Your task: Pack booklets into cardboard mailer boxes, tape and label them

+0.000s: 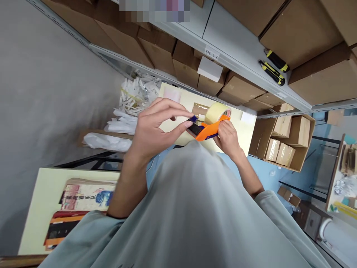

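Observation:
An orange tape dispenser with dark blue parts is held above the pale yellow table. It carries a wide roll of clear yellowish tape. My right hand has its fingers wrapped round the dispenser's right end. At the other end is my left hand, its thumb and fingers around the dark front part of the dispenser, thumb and fingertips a little apart. Whether these fingertips pinch any tape is too small to tell. A small brown taped box lies on the table behind the dispenser.
Shelves with brown boxes run across the back; two yellow-black cutters lie on one shelf. An open carton with small boxes stands at the right. White plastic packing is at the left, printed packages at the lower left.

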The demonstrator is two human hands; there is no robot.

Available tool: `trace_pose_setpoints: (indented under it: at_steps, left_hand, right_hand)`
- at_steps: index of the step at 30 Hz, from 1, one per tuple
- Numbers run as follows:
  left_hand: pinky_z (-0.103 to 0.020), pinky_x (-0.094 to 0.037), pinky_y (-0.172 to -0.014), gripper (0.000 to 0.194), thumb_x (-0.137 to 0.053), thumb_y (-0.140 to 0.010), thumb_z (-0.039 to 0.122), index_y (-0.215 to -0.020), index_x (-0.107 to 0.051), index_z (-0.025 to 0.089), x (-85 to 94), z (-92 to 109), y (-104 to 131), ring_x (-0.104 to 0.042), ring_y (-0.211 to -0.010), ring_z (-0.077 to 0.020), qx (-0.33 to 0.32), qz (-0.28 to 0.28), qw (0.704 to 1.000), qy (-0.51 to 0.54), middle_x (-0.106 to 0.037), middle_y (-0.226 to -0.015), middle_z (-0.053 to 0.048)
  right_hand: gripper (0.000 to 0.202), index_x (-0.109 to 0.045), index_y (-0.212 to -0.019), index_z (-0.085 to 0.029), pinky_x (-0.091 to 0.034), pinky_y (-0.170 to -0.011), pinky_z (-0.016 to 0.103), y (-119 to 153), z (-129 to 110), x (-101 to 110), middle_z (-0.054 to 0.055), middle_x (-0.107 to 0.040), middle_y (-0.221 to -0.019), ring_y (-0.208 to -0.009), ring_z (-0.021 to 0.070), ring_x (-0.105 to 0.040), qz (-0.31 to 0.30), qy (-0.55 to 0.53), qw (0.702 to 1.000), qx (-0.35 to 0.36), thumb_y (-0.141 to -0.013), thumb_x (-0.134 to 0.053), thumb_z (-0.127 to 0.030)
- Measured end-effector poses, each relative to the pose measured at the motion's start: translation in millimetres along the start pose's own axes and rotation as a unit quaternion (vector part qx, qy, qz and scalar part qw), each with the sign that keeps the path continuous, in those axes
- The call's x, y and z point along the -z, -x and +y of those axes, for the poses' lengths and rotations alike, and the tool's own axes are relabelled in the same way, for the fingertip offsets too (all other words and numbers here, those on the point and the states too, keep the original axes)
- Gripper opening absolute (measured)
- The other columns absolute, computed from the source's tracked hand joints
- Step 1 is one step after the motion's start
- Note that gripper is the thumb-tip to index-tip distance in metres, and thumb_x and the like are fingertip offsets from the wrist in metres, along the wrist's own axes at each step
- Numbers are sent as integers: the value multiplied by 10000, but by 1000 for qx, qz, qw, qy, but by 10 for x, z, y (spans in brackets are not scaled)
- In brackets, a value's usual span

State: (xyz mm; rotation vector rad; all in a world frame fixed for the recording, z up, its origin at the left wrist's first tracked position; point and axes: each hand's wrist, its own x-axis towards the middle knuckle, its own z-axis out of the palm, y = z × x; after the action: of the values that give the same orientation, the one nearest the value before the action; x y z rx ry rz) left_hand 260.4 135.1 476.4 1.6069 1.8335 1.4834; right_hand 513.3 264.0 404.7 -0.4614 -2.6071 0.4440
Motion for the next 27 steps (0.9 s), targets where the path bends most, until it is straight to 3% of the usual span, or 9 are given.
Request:
trace_pose_setpoints:
  at_steps: [3,6,11,13,16,21,24,27]
  left_hand:
    - [-460,-632,-901,51,-827,-1064,446,-1093,-865,429,8,-14,28,-767,-948,-242,-36,-2,999,-8,-839,-1018,0]
    - [-478,-624,-936,90,-799,-1076,487,-1145,-856,477,-11,-34,64,-782,-983,-253,-37,-18,999,-18,-850,-1046,8]
    - [-394,-599,-865,95,-763,-1110,364,-1110,-849,406,-137,-16,165,-746,-878,-200,-88,38,994,-49,-841,-1007,20]
    - [-378,-599,-855,107,-748,-1116,344,-1083,-849,357,-174,-17,225,-735,-869,-198,-79,34,994,-67,-835,-998,4]
    - [-391,-621,-878,181,-729,-1115,405,-1014,-843,309,-158,-82,333,-747,-900,-225,-12,11,997,-80,-821,-962,-34]
    - [-409,-651,-869,180,-744,-1055,432,-954,-817,302,-96,-387,537,-762,-922,-243,123,88,986,-64,-809,-961,-43]
    - [-333,-667,-834,174,-766,-994,432,-960,-796,264,-231,-688,651,-773,-895,-207,252,61,966,7,-805,-973,-35]
    - [-296,-685,-808,191,-809,-931,409,-960,-777,223,-454,-1027,724,-772,-837,-184,376,47,921,88,-791,-946,-31]
  right_hand:
    - [186,-732,-1202,-223,-669,-1031,548,20,19,58,132,-814,-1042,-1079,322,-786,-31,34,999,-12,-1185,-572,-317]
    - [193,-737,-1223,-209,-652,-1079,570,47,42,101,151,-819,-1099,-1131,342,-782,-47,22,998,-25,-1178,-583,-316]
    - [272,-731,-1193,-214,-639,-1084,583,90,43,131,163,-826,-1173,-1149,345,-777,-68,-15,997,-31,-1197,-549,-417]
    - [318,-731,-1222,-223,-631,-1109,591,133,18,162,160,-831,-1193,-1180,350,-777,-98,-36,994,-42,-1198,-544,-479]
    - [363,-733,-1212,-221,-614,-1160,584,262,-3,285,165,-839,-1173,-1201,357,-786,-169,-56,982,-65,-1196,-531,-522]
    - [450,-721,-1112,-220,-638,-1041,555,476,193,605,188,-832,-1098,-1123,398,-797,-288,-37,944,-159,-1176,-516,-615]
    - [480,-718,-1123,-223,-624,-889,496,437,426,684,159,-818,-1015,-973,384,-788,-347,-50,908,-228,-1146,-547,-671]
    - [539,-728,-1167,-211,-583,-809,423,270,667,629,116,-813,-973,-855,317,-753,-383,-111,873,-282,-1086,-615,-732]
